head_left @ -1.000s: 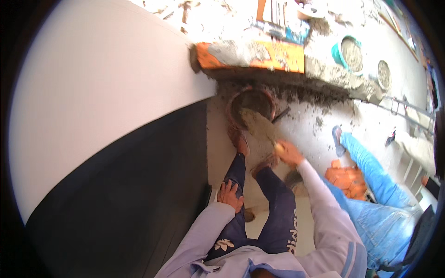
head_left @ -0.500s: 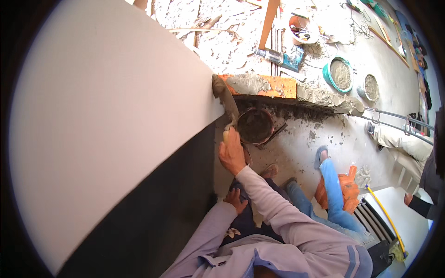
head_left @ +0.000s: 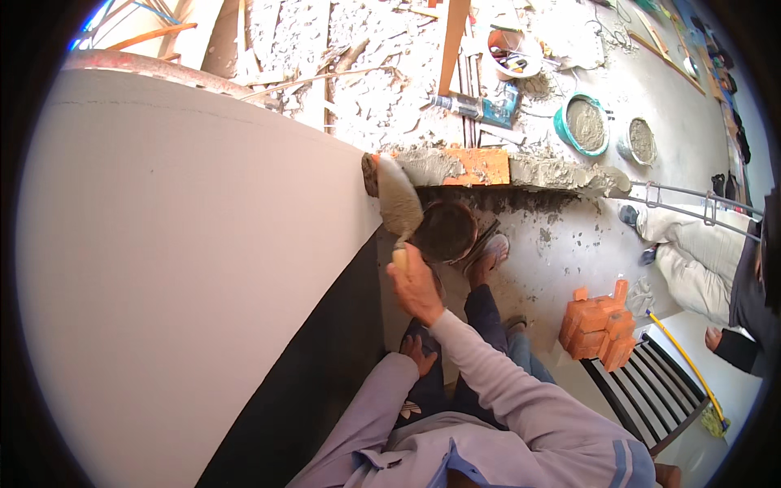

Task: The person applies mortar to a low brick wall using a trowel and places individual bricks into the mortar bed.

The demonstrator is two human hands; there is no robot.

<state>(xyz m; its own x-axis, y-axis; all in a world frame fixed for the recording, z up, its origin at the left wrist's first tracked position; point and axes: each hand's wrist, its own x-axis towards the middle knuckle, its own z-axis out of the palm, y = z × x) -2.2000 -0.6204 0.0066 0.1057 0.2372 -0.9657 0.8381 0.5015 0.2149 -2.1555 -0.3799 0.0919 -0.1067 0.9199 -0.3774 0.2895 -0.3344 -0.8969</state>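
Note:
My right hand (head_left: 416,286) is closed round the pale handle of a trowel (head_left: 399,199). The trowel's mortar-smeared blade points away from me, its tip at the left end of a low brick wall (head_left: 561,176), where that wall meets the white wall (head_left: 220,220). Grey mortar coats much of the brickwork, and one orange brick face (head_left: 480,167) shows bare. Just right of the blade stands a round bucket (head_left: 446,232) with dark contents. My left hand (head_left: 420,355) rests on my thigh, fingers spread, holding nothing.
Beyond the low wall are rubble (head_left: 358,98), a power tool (head_left: 488,107), a teal tub of mortar (head_left: 582,124) and a second mortar bucket (head_left: 640,141). To my right are stacked orange bricks (head_left: 598,325), a slatted chair (head_left: 651,378) and a person (head_left: 691,244). Steel rods (head_left: 691,205) jut from the wall's right end.
The trowel has turned, so its broad face shows more. My left hand stays on my thigh. A jeans-clad leg has drawn back from before the bricks, and the view has shifted.

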